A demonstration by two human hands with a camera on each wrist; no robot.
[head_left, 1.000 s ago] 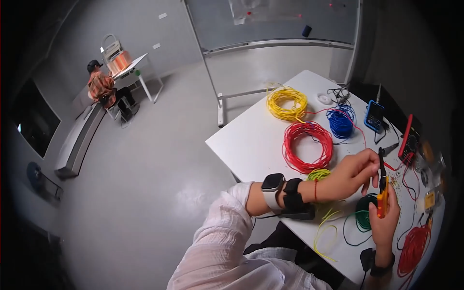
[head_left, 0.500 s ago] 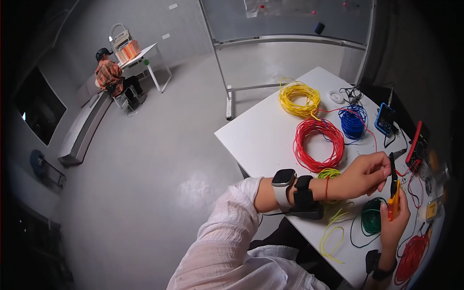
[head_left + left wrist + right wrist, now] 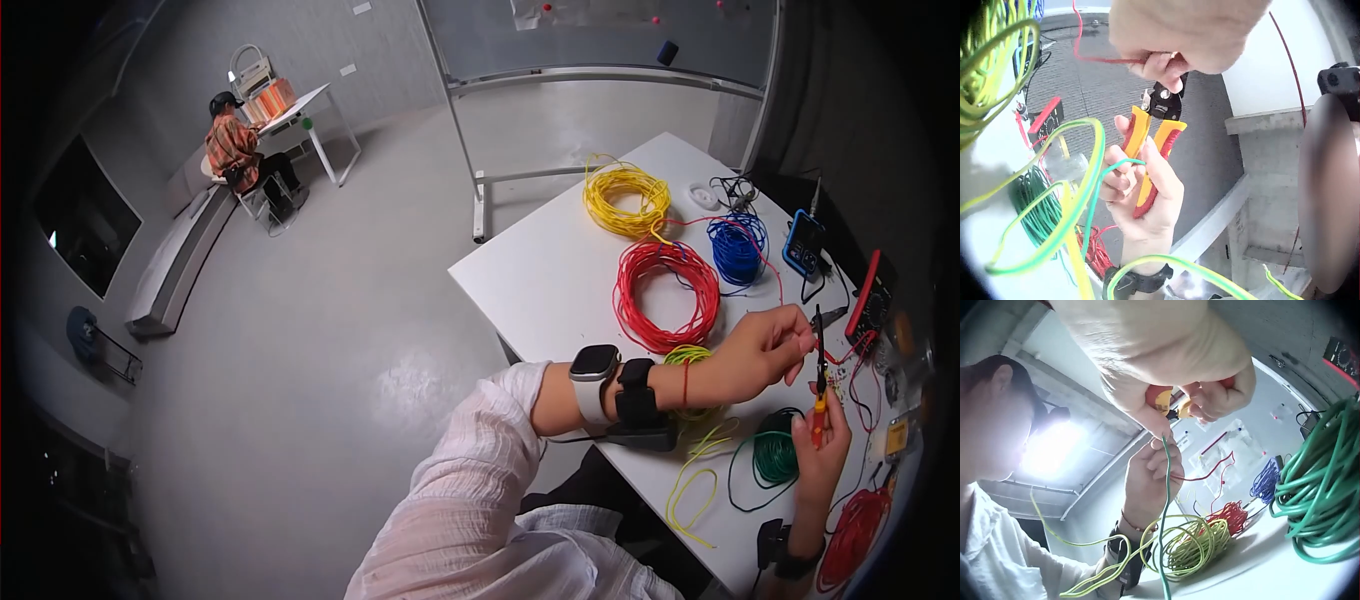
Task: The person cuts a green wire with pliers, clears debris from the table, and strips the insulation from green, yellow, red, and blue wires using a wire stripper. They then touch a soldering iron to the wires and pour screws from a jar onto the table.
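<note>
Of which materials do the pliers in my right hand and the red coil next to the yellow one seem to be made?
Plier handles: probably moulded plastic, satin; the smooth yellow-and-red shapes suggest it, though red parts may be rubber.
Plier head: likely blackened metal, being dark with bright silvery spots.
Red coil: apparently plastic-insulated wire, smooth, from its even colour.

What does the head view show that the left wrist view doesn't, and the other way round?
Head view only: the yellow wire coil and a seated person at the far desk.
Left wrist view only: a green wire running up to the right hand, and the gap between the pliers' handles.
Both: the right hand gripping the pliers, the left hand close by, and the green coil.
</note>
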